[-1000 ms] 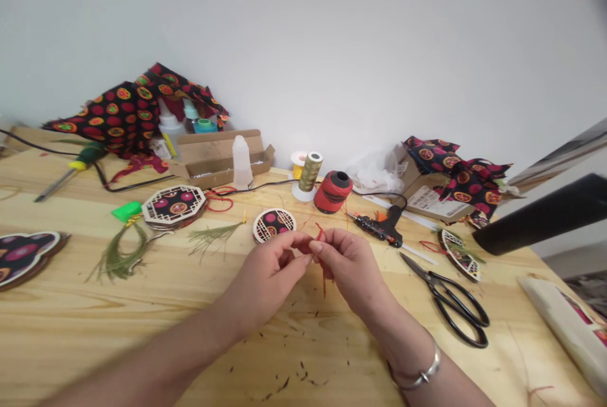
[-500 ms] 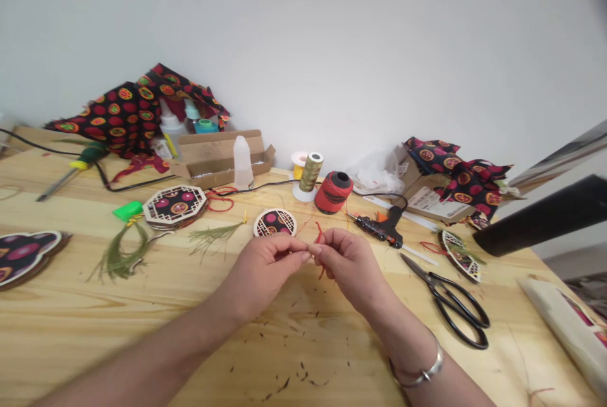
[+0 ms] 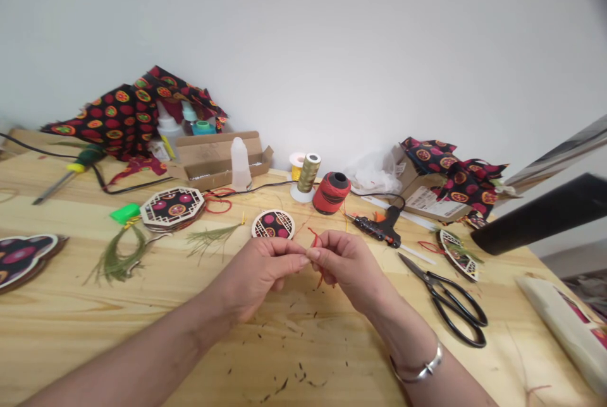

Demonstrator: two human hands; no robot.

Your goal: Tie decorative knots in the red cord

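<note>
Over the middle of the wooden table (image 3: 142, 306), my left hand (image 3: 263, 271) and my right hand (image 3: 348, 265) meet fingertip to fingertip. Both pinch a short piece of red cord (image 3: 315, 241); a loop of it sticks up above the fingers and a tail hangs below my right hand. Just behind the hands lies a small round lattice ornament (image 3: 273, 224) with dark patterned fabric. A red thread spool (image 3: 332, 193) stands farther back.
Black scissors (image 3: 450, 303) and a glue gun (image 3: 379, 229) lie to the right. On the left are an octagonal ornament stack (image 3: 172, 208), green tassels (image 3: 118, 255), and a screwdriver (image 3: 66, 173). Patterned fabric (image 3: 123, 116), a cardboard box (image 3: 213, 157), bottles and thread cones line the back.
The hands have stayed together and shifted slightly nearer me. The hanging tail of red cord looks shorter than a second ago.
</note>
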